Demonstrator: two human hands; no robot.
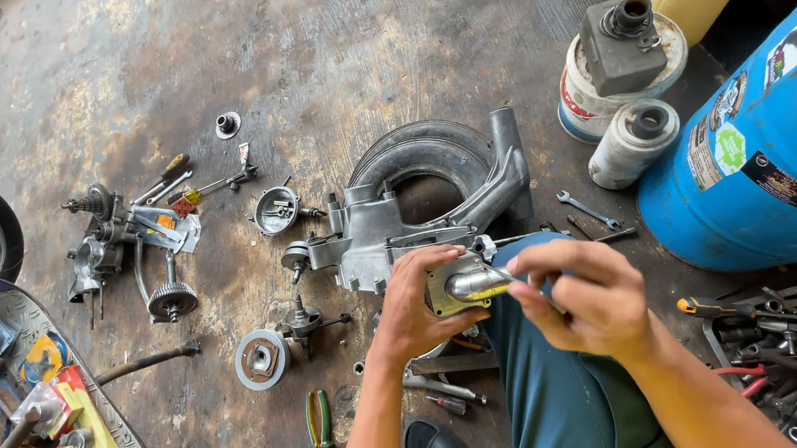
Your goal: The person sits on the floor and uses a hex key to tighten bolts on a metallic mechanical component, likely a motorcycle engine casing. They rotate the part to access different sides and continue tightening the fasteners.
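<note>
Resting just below centre of the frame, over the knee: a small cast-metal housing (456,288) with a polished rounded end, being cradled by the left hand (419,308), fingers wrapping it to steady it. Pinching a thin metal tool (505,274) against it, the right hand (586,296), fingers closing narrow on the shaft. Lying just behind, on the stained concrete floor (310,60): a dull grey engine casing (399,229) leaning against a black tyre (427,160). Standing at right, a blue drum (772,147).
</note>
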